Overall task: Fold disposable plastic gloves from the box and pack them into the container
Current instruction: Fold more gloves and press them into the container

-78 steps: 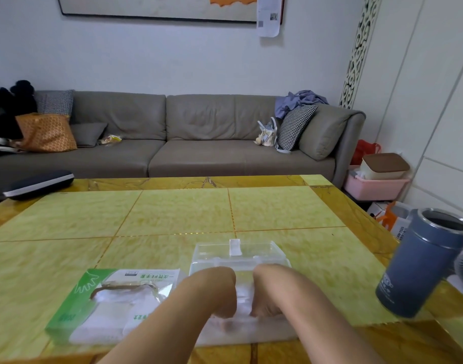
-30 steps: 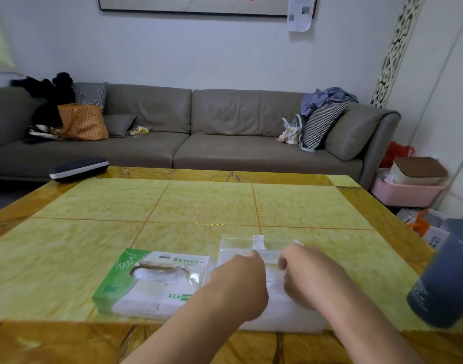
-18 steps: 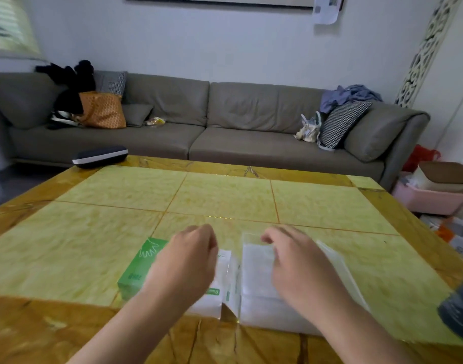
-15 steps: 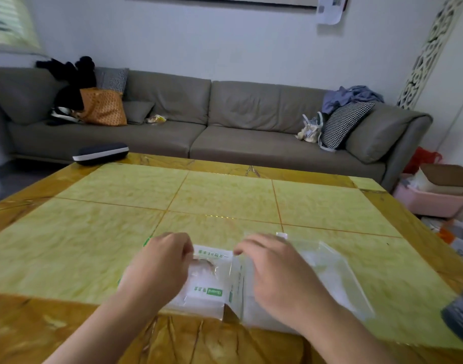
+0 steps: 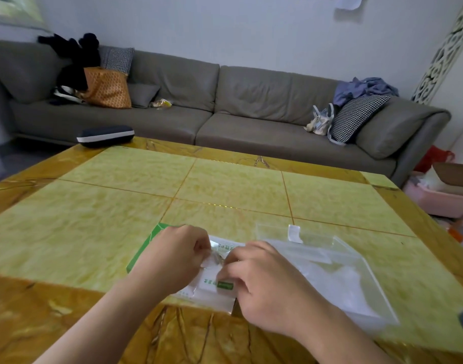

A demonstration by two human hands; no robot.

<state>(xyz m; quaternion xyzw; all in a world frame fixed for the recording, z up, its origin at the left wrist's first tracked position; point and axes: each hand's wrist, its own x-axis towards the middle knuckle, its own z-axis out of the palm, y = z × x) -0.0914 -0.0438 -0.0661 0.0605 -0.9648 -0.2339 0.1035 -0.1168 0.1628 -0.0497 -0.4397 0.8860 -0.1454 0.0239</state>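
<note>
Head view shows both hands close together over the glove box (image 5: pixel 212 287), near the front edge of the table (image 5: pixel 93 232). The left hand (image 5: pixel 172 258) lies on the box's left half with its fingers curled inward at the box's top opening; the right hand (image 5: pixel 267 282) sits on the box's right end, fingers also curled, the tips meeting the left hand's at a bit of thin clear plastic over the opening. Whether each hand truly pinches that plastic cannot be told for certain, since the fingertips are tucked under and blurred, but both look closed on it. The box is green and white, mostly covered by the two hands; only its green left edge, a white strip of top and the printed front face show.

Just to the right of the right hand, touching or nearly touching the box, lies the clear plastic container (image 5: pixel 338 271), flat and low, with a white tab (image 5: pixel 293 233) at its far rim and pale folded plastic inside.

Farther off, a dark case (image 5: pixel 105 135) rests on the table's far left corner. Beyond the table stands a grey sofa (image 5: pixel 225 109) with an orange bag (image 5: pixel 106 88) and a checked cushion (image 5: pixel 356 116) on it.
</note>
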